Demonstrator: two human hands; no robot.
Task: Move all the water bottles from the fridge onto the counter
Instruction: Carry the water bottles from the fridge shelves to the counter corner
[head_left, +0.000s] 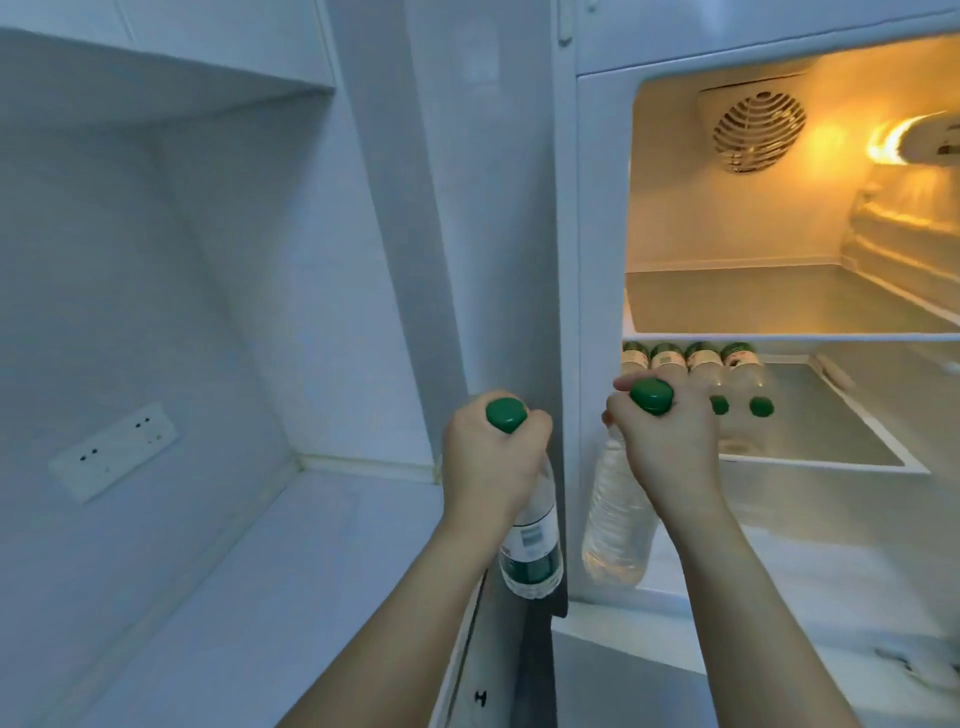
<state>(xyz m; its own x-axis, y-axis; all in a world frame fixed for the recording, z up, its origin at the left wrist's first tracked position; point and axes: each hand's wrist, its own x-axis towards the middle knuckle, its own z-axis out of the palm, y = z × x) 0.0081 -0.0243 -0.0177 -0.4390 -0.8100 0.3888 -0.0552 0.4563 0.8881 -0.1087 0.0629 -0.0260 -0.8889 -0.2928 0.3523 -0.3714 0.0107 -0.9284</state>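
White tiled walls (104, 260) are forming a corner niche on the left, and cool bluish light is falling over them. A white socket plate (114, 451) is sitting on the left wall, low and near the corner. Below, a pale tabletop (291, 561) is running to the back wall. Above, a white overhang (156, 67) is closing the niche. On the right, warm yellow light is glowing inside the open compartment, where a round fan grille (759, 132) is showing on the back panel.
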